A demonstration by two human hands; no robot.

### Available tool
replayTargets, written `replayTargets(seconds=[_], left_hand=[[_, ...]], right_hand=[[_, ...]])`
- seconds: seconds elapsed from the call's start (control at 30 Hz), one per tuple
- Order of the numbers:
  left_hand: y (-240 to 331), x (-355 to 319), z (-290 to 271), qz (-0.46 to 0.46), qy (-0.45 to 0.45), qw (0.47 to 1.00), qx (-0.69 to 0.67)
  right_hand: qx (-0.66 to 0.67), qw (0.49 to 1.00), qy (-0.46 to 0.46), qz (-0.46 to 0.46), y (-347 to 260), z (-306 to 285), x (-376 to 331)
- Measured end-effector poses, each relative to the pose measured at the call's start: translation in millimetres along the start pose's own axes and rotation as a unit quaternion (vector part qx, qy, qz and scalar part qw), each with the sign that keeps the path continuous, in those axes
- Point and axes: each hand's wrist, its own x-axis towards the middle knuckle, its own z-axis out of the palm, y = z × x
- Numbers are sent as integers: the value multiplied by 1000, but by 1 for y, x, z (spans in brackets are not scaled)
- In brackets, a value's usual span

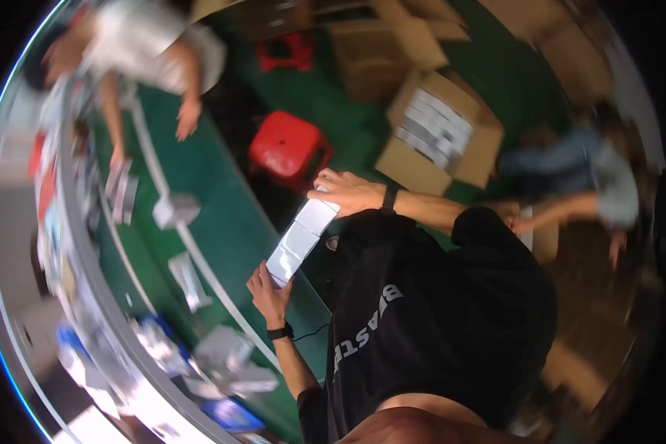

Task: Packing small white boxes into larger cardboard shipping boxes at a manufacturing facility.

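Note:
A row of three small white boxes (292, 244), glossy on top, is gripped end to end between my two hands. My left hand (271, 294) closes on the lower end of the row, over the green belt's edge. At the other end, my right hand (345, 192) has its fingers wrapped over the last box. The row slants up to the right in front of my black shirt. Both palms' inner sides are hidden by the boxes.
The green conveyor belt (226, 192) carries blurred packs, among them a white packet (190, 281). Beyond it are a red stool (285, 144) and an open carton (405, 164) holding white boxes. Co-workers are at upper left (152, 44) and right (614, 177).

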Motion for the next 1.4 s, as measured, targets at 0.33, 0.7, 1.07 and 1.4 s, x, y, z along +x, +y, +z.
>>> replayTargets(seconds=[0.33,0.7,1.07,1.4], left_hand=[[230,159,126,379,-179,908,2],[456,268,436,539,-332,774,23],[498,325,674,475,-470,740,71],[481,324,765,520,-360,768,102]], right_hand=[[-16,911,128,392,71,-38,-282],[97,771,118,618,272,23,-485],[164,766,181,594,467,181,-563],[78,739,170,647,506,246,-562]])
